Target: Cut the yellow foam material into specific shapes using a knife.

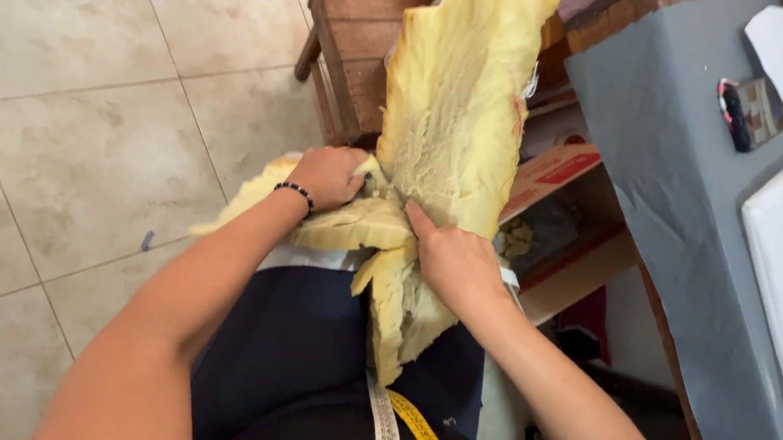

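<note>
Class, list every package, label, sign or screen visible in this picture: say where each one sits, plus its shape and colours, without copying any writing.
Cardboard box: right of the right hand, under the grey table edge; open, brown, red patch on its flap.
Small card or tag: on the grey tabletop, upper right; rectangular, brownish, beside a black-and-red object.
No screens or signs.

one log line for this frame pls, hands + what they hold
left hand: grip shut on yellow foam sheet | right hand: pressed on foam, thumb up | beaded bracelet on left wrist | tape measure on lap
</note>
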